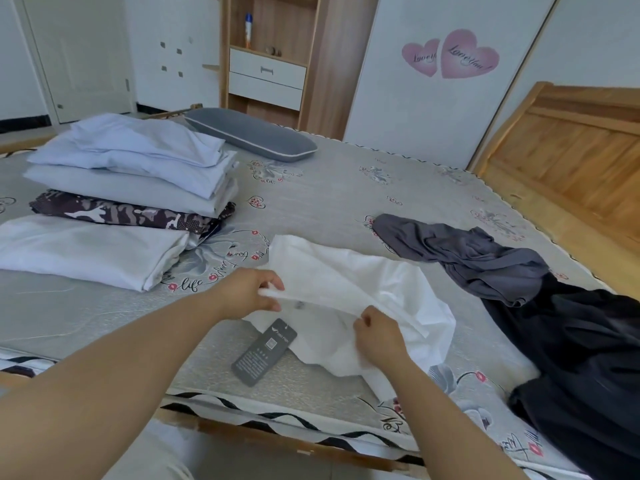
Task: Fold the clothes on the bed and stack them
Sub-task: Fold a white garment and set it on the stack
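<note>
A crumpled white garment (349,282) lies on the bed (329,199) in front of me, with a dark hang tag (265,351) dangling from it onto the mattress. My left hand (247,292) pinches its upper edge at the left. My right hand (379,336) grips the same edge further right. To the left sits a stack of folded clothes (138,174): pale blue pieces on top of a camouflage one, with a folded white piece (86,251) in front. An unfolded grey garment (460,254) and a black one (585,362) lie at the right.
A grey pillow (251,133) rests at the far side of the bed. A wooden headboard (568,154) stands at the right, a wooden shelf unit with drawers (268,69) and white wardrobe doors behind. The bed's near edge runs below my arms.
</note>
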